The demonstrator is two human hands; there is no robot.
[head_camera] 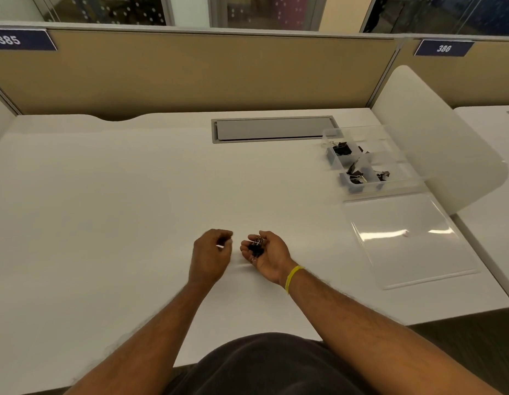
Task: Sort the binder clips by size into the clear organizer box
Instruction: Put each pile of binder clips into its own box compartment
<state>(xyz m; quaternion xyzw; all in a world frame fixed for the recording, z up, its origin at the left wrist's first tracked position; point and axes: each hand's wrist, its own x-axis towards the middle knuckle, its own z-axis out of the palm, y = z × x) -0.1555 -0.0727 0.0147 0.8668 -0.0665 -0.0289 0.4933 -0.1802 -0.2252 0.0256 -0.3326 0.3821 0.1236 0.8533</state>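
My right hand (pixel 269 253) rests palm up on the white desk (pixel 119 195), cupped around several small black binder clips (pixel 256 246). Just to its left, my left hand (pixel 210 255) is curled with fingertips pinched together; I cannot tell whether it holds a clip. The clear organizer box (pixel 364 159) stands at the far right of the desk. Black binder clips lie in its compartments: a larger one (pixel 342 149) in a rear compartment and several (pixel 357 175) in the front ones. The box's clear lid (pixel 407 240) lies flat on the desk in front of it.
A grey cable hatch (pixel 273 129) is set into the desk's rear. A tan partition (pixel 190 72) runs along the back. A white curved divider (pixel 435 138) stands right of the box. The desk's front edge is near my body.
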